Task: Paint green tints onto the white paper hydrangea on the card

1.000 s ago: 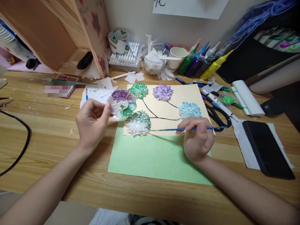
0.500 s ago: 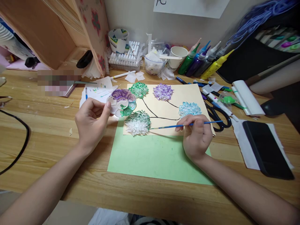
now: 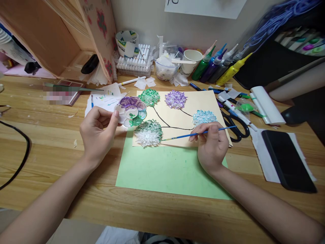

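Observation:
My left hand [image 3: 100,135] pinches the edge of a round paint palette [image 3: 132,112] with purple, green and blue paint. Between the fingers of my right hand [image 3: 212,144] is a thin blue paintbrush [image 3: 182,136], its tip at the right edge of a half-green, half-white paper flower [image 3: 148,133]. That flower lies on a cream sheet [image 3: 177,139] with black stem lines. The sheet also bears a green flower [image 3: 149,97], a purple flower [image 3: 176,99] and a blue flower [image 3: 203,117], and it overlaps a light green sheet [image 3: 172,173].
Black scissors [image 3: 237,127], pens and a phone [image 3: 288,161] on a tissue lie to the right. Behind stand paint bottles [image 3: 233,69], a paper cup [image 3: 192,61] and a marker box [image 3: 134,64]. A black cable [image 3: 26,149] curves at the left.
The back end of the brush has tilted slightly upward in my right hand, its tip still by the flower. The whole view has shifted a little.

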Available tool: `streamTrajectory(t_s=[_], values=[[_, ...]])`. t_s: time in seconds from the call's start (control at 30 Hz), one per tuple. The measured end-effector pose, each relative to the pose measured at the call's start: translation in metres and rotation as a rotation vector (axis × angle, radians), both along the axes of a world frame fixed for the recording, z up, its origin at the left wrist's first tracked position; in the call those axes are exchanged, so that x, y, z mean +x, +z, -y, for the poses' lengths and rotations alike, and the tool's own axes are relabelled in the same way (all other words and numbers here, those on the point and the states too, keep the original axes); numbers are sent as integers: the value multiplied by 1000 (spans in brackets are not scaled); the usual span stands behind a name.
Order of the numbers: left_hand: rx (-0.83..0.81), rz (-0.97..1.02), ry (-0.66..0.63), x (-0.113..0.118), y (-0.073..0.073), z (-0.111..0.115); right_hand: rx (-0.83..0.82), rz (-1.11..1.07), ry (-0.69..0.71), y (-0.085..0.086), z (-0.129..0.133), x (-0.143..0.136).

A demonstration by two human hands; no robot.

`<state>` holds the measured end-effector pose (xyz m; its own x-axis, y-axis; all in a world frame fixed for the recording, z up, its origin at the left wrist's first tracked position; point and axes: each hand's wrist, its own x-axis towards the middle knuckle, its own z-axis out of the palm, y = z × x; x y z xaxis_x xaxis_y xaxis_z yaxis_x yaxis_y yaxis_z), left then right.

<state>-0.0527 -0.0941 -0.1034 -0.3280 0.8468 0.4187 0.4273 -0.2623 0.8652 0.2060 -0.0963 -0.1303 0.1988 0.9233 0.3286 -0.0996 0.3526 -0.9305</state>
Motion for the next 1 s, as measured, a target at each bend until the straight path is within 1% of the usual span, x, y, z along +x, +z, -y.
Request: streamTrajectory(t_s=[0.13,0.27,0.43,0.53,0.63,0.73,0.8,0.93,1.0], values=[[3,8,-13,0,-1,-1,-22,28,2,0,-1,0],[65,-1,3,1,-2,-2,12,28,-34,-1,-2,0],[78,-1,-2,2,-1,-3,34,18,14,-1,0,0],[73,11,-8,2,-1,-2,36,47,-3,-2,0,0],[60,21,-12,1,-1,-2,103,38,-38,-2,-1,0],[51,28,-16,0,-2,-1,214,59,-24,-3,0,-1],[49,11,-8,0,-2,-1,253,104,-5,-3,0,-1],[22,-32,12,0,-2,-1,204,138,37,-5,1,0],[11,-37,16,0,-1,-1,187,124,31,-5,2,1]])
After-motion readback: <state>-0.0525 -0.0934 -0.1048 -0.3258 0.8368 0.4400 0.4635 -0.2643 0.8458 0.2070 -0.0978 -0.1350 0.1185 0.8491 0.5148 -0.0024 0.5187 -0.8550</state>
